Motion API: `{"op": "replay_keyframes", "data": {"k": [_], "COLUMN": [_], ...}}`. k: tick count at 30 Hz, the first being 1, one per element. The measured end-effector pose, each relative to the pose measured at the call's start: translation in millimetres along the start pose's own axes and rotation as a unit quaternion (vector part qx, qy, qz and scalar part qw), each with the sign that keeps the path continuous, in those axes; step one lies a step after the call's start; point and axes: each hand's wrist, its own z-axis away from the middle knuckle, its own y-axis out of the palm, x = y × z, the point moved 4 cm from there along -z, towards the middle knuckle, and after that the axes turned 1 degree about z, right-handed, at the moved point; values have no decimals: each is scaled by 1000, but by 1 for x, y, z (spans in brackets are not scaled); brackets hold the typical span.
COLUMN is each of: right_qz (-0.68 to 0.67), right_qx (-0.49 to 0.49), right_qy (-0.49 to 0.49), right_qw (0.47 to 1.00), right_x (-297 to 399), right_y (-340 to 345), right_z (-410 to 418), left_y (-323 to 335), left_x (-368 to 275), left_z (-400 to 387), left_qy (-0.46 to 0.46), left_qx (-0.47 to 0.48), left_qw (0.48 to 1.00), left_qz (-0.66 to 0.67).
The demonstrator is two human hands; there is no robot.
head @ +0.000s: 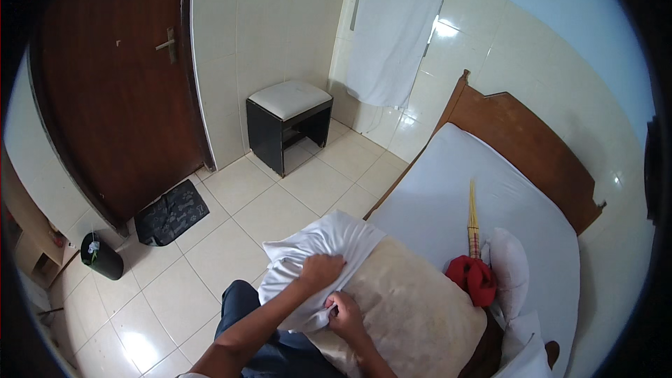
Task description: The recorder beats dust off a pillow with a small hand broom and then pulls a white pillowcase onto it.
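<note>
A stained beige pillow [415, 304] lies before me, its near part by my lap. A white pillowcase [304, 252] is gathered in folds over its left end, while the rest of the pillow shows bare. My left hand [321, 273] is closed on the bunched fabric near the pillowcase's edge. Lower down, my right hand [346, 315] pinches the same edge between thumb and fingers. Under the cloth, the covered end of the pillow is hidden.
On the bed's white sheet [420, 189] lie a stick broom [473, 226], a red cloth [472, 278] and white pillows [509, 273]. A wooden headboard [525, 142] borders it. A padded stool [289, 126], doormat [172, 215] and black bin [107, 262] stand or lie on the tiled floor.
</note>
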Motion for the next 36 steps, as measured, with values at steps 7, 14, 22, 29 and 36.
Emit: {"op": "replay_keyframes", "data": {"k": [7,14,22,29,36], "right_qz": [20,382,375,301,-83], "right_qx": [83,198,72,66,-180], "right_qy": [112,338,172,241,146], "right_qw": [990,837,908,920,969], "right_x": [-43,-194,-99,-60,-3], "right_y": [-117,-151,-123,-129,-164], "right_z": [-45,-33,-4,-6,-50], "left_y": [-7,-16,-24,-16,-66], "left_x": [-33,-33,0,-62,-72], "left_z": [61,49,-19,22,19], "left_qy": [189,177,-127,70,73], "left_qx": [123,129,-138,-39,-280], "left_qw": [966,967,982,984,921], "left_qz": [130,127,19,161,260]}}
